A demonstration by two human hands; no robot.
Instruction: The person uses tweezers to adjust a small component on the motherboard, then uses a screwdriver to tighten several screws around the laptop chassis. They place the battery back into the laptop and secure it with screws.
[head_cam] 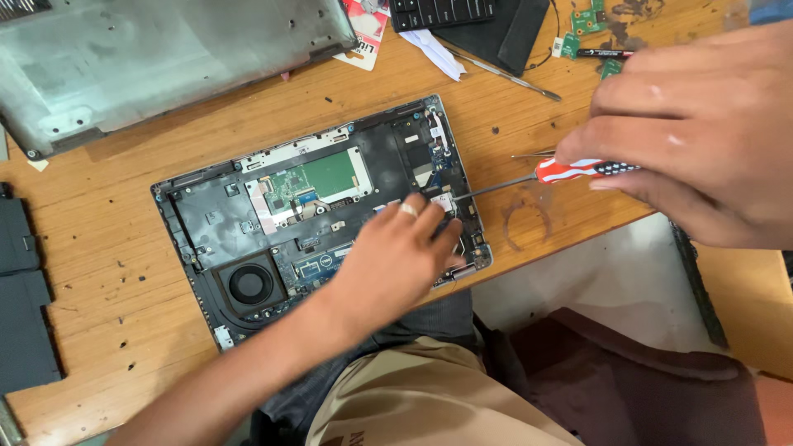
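An opened laptop chassis [206,216] lies on the wooden table with its boards, a green board [326,176] and a round black fan [250,283] exposed. My left hand [395,256], a ring on one finger, rests on the chassis' right part with fingertips near a small component. My right hand [702,132] grips a screwdriver [570,170] with a red and white handle. Its thin shaft points left, and the tip meets the chassis by my left fingertips.
The removed grey bottom cover [157,62] lies at the top left. Black flat parts [25,289] sit at the left edge. A keyboard [442,12], tweezers [508,77], small green boards [586,21] and a pen [603,54] lie at the back. The table edge runs close to the chassis.
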